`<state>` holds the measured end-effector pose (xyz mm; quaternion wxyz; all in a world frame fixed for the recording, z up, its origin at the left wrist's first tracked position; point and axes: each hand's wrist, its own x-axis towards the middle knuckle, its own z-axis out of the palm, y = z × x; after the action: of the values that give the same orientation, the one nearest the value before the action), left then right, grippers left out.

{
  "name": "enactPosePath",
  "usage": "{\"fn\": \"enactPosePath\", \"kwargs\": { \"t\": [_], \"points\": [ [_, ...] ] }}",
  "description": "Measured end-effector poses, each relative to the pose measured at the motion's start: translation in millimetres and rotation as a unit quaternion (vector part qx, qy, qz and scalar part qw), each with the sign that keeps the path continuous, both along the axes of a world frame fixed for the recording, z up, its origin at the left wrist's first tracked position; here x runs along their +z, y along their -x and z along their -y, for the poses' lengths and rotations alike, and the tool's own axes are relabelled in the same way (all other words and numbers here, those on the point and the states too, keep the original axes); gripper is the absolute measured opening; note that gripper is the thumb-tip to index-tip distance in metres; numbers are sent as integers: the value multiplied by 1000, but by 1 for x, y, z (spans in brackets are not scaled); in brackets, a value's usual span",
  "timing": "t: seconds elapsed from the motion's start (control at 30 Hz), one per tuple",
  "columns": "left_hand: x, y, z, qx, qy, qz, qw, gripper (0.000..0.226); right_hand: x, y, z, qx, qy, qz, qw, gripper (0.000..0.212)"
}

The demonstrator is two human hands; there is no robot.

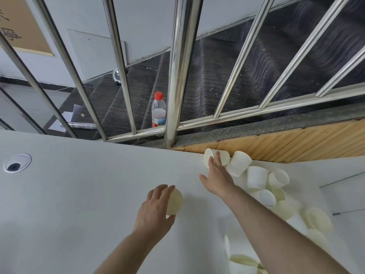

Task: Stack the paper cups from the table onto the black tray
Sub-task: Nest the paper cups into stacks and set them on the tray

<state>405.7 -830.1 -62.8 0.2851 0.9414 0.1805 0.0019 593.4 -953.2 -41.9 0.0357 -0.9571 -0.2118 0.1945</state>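
Grip: your left hand (156, 206) holds one cup (174, 201); right hand (216, 175) spread on far cup (217, 157) | cups on counter (79, 194) | light, crushes easy; hold sides softly.

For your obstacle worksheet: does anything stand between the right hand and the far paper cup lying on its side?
Nothing visible does. The right hand already touches the far paper cup at the table edge. The black tray is out of view.
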Motion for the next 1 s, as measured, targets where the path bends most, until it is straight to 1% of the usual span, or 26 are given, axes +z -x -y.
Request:
{"fn": "enactPosePath", "kwargs": {
  "t": [0.13,0.23,0.33,0.4,0.47,0.57,0.63,0.77,0.83,0.93,0.97,1.0],
  "points": [
    [1,-1,1,4,3,3,1000,76,6,7,5,5,-38,38,999,74],
    [4,-1,3,4,1,3,1000,77,11,14,13,-2,-106,53,993,67],
    [8,0,5,5,1,1,1000,77,17,25,21,-27,-199,18,979,60],
    [9,1,7,6,3,0,1000,77,19,34,28,-50,-231,-18,971,54],
    [10,3,8,4,3,-3,1000,77,19,44,36,-60,-229,-51,970,48],
    [9,6,10,-7,-12,-21,1000,78,15,57,46,-31,-196,-82,977,45],
    [9,8,11,-11,-16,-24,1000,78,13,61,49,6,-172,-86,981,46],
    [11,9,12,-18,-14,-35,999,82,15,67,48,56,-144,-66,986,43],
    [11,9,12,-18,-14,-36,999,83,19,70,46,78,-135,-66,986,51],
    [12,9,12,-19,-15,-31,999,79,22,74,39,130,-113,-90,981,80],
    [13,9,13,-19,-15,-30,999,77,21,76,37,141,-101,-93,981,87],
    [13,10,13,-17,-14,-30,999,76,20,78,35,146,-91,-93,981,90]
  ]
}}
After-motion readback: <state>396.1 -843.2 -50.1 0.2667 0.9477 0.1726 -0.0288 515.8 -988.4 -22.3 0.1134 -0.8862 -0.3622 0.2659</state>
